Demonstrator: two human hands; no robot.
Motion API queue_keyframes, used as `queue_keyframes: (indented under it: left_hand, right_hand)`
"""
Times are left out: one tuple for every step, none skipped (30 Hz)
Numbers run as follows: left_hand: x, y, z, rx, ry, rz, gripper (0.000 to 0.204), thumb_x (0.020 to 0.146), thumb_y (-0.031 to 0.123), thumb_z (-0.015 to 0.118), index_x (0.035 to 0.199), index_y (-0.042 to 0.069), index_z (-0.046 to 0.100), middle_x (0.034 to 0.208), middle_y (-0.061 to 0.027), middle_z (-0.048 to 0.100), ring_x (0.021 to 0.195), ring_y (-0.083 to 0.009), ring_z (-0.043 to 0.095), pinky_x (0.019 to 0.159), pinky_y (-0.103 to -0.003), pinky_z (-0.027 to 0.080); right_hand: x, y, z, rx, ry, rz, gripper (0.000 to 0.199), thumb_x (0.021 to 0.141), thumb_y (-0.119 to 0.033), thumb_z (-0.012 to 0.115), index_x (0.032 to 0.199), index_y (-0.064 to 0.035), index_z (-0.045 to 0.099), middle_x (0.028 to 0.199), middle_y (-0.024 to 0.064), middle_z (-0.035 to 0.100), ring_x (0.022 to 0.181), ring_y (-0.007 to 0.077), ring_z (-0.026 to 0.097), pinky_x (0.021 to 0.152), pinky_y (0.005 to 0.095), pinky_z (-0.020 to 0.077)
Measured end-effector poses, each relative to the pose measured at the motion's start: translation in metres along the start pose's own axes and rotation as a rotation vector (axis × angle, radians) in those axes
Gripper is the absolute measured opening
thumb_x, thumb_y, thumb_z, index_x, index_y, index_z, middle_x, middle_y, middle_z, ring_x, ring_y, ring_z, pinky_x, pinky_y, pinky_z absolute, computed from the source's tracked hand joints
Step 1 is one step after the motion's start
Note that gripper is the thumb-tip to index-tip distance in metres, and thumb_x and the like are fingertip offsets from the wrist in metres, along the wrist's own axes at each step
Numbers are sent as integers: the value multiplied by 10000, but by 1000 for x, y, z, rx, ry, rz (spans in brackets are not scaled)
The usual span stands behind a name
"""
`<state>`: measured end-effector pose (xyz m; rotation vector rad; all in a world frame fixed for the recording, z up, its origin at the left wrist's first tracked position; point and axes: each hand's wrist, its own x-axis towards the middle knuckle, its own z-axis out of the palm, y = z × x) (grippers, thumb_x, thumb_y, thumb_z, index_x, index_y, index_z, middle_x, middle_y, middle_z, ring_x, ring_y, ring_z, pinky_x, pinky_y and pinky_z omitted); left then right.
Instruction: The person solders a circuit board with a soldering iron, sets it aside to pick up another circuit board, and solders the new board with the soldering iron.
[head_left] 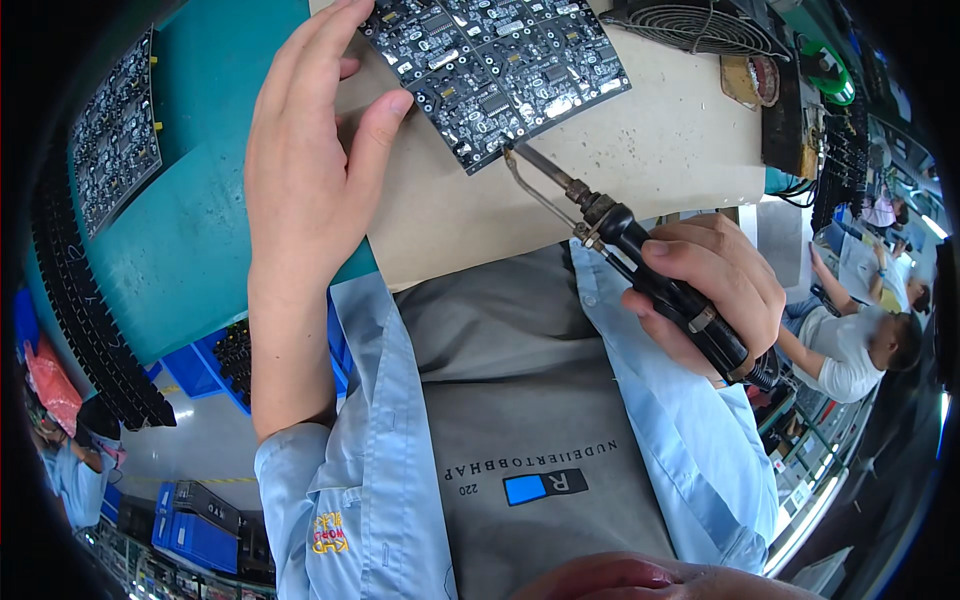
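Note:
A black circuit board panel (500, 70), crowded with small parts and bright solder spots, lies at the top middle on a tan sheet. My left hand (305, 170) rests along its left edge, fingers stretched out and thumb apart, with the fingertips and thumb at the board's rim. In my right hand (715, 285) is a black soldering iron (640, 245), gripped around its handle. A thin bent metal tube runs beside its tip. That tip points up and left and meets the board's near edge, or hovers just over it; I cannot tell which.
Another circuit board panel (115, 130) stands at the far left by a black slotted rack strip (75, 290). A round wire guard (700, 28), a small tip-cleaning holder (750, 80) and a green roll (828, 72) sit at the back right. Blue bins (205, 370) are below the table. Other people work at right.

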<state>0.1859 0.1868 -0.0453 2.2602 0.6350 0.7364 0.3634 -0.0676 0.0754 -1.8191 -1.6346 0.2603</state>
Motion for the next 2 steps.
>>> queue_keyframes:
  left_hand:
    - [-1, 0, -1, 6, 2, -4, 626, 1000, 128, 791, 1604, 137, 624, 1538, -86, 659, 1159, -197, 697, 825, -278, 533]
    - [-3, 0, -3, 13, 5, -8, 626, 1000, 127, 791, 1604, 137, 623, 1538, -86, 659, 1159, -197, 697, 825, -278, 533]
  right_hand:
    - [0, -1, 0, 7, -7, -6, 332, 820, -162, 937, 1090, 3, 837, 983, 152, 827, 789, 237, 734, 764, 320, 587]
    - [-1, -2, 1, 14, -14, -14, 334, 821, -163, 937, 1093, 3, 837, 985, 153, 827, 790, 238, 734, 763, 320, 587]
